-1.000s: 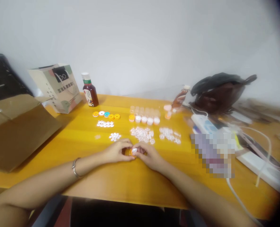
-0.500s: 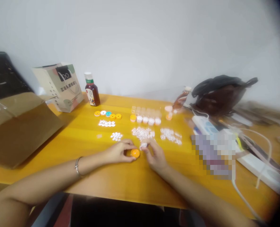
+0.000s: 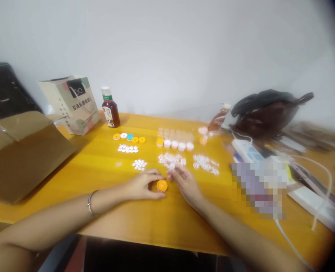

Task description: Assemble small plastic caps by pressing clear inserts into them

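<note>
My left hand point(image 3: 143, 185) rests on the yellow table point(image 3: 105, 177) and pinches a small orange round cap point(image 3: 162, 185) between thumb and fingers. Just right of it, my right hand point(image 3: 184, 181) is lifted a little and holds a small white plastic piece point(image 3: 172, 166) in its fingertips, close to a heap of white lattice pieces point(image 3: 171, 159). A second white heap point(image 3: 204, 162) lies to the right. A bracelet point(image 3: 90, 202) circles my left wrist.
Behind the hands lie a row of coloured rings point(image 3: 129, 137), white discs point(image 3: 127, 149), a smaller disc pile point(image 3: 139, 164) and a row of caps point(image 3: 174, 143). A cardboard box point(image 3: 20, 151), paper bag point(image 3: 71, 104) and bottle point(image 3: 110, 108) stand left; a dark bag point(image 3: 266, 111), power strip and cables right.
My two hands have parted: the right hand drew away from the orange cap with a white piece and rose toward the lattice heap. The left hand kept the cap on the table.
</note>
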The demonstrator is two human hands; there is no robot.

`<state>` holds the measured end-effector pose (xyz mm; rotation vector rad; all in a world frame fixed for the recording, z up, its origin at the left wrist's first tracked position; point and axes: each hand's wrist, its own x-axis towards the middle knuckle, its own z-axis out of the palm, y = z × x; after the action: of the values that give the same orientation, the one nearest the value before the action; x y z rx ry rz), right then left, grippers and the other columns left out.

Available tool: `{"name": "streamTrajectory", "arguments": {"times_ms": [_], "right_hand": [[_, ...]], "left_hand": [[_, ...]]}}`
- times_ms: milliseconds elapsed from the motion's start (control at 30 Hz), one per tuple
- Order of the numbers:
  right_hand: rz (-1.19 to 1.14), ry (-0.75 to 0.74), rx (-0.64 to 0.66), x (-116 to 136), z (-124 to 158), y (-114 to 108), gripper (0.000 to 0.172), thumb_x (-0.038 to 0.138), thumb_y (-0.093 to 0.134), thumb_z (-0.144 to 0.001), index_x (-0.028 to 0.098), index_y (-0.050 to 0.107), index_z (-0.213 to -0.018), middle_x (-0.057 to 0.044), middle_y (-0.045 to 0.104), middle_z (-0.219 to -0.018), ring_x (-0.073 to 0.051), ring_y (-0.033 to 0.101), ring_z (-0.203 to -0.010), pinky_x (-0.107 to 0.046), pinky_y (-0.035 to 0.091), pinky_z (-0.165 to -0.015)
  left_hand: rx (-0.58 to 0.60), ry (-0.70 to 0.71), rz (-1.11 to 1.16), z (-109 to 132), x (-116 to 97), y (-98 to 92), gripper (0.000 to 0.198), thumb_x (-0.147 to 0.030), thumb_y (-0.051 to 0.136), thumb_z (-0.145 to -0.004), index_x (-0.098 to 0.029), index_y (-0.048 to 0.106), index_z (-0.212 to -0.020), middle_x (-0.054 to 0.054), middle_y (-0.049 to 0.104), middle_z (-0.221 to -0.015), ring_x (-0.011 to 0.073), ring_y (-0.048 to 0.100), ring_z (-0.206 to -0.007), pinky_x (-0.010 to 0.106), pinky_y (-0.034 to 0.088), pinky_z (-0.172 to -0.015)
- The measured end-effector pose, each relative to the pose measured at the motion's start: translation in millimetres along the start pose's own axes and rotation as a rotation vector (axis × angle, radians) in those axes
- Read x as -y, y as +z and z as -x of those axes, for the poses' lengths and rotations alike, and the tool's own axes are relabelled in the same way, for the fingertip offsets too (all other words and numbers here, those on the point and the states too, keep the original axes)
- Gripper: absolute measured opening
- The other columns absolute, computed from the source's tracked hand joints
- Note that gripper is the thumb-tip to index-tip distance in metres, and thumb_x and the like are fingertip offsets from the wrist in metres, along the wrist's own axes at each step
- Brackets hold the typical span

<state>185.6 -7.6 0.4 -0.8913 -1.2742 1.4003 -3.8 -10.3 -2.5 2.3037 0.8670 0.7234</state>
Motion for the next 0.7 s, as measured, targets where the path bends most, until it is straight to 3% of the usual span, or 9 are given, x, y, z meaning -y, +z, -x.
{"name": "streamTrajectory", "arguments": {"times_ms": [233, 500, 600, 700], "right_hand": [[-0.261, 0.094, 0.068, -1.0, -1.5, 2.3, 0.027, 0.033, 0.073, -0.067, 0.023, 0.054, -0.083, 0.005, 0.061, -0.065, -0.009, 0.055, -0.061, -0.022, 0.045, -0.066], [-0.275, 0.146, 0.065, -3.8, -3.3, 4.3, 0.028, 0.033, 0.075, -0.065, 0.021, 0.052, -0.075, 0.005, 0.063, -0.062, -0.009, 0.059, -0.058, -0.024, 0.048, -0.065], [-0.257, 0.125, 0.038, -2.7, -2.1, 7.4, 0.031, 0.036, 0.076, -0.062, 0.022, 0.052, -0.076, 0.005, 0.064, -0.063, -0.01, 0.061, -0.061, -0.026, 0.049, -0.068], [-0.22, 0.117, 0.029, -1.9, -1.7, 8.2, 0.031, 0.038, 0.075, -0.063, 0.022, 0.053, -0.077, 0.004, 0.066, -0.067, -0.012, 0.063, -0.065, -0.029, 0.051, -0.072]], "left_hand": [[-0.325, -0.048, 0.221, -13.7, -0.8, 5.1, 0.029, -0.032, 0.056, -0.084, -0.018, 0.059, -0.109, 0.007, 0.059, -0.095, 0.0169, 0.057, -0.089, 0.03, 0.047, -0.077], [-0.442, -0.125, 0.456, -21.0, -1.0, 19.5, 0.023, -0.03, 0.066, -0.076, -0.015, 0.066, -0.094, 0.007, 0.062, -0.091, 0.0169, 0.059, -0.085, 0.029, 0.05, -0.076], [-0.519, -0.195, 0.476, -19.0, -1.2, 22.3, 0.027, -0.031, 0.069, -0.072, -0.015, 0.066, -0.094, 0.007, 0.064, -0.091, 0.0171, 0.06, -0.083, 0.03, 0.05, -0.076], [-0.555, -0.179, 0.415, -18.1, -1.1, 22.0, 0.025, -0.032, 0.069, -0.072, -0.015, 0.066, -0.09, 0.007, 0.065, -0.089, 0.0165, 0.061, -0.082, 0.029, 0.051, -0.074]]}}
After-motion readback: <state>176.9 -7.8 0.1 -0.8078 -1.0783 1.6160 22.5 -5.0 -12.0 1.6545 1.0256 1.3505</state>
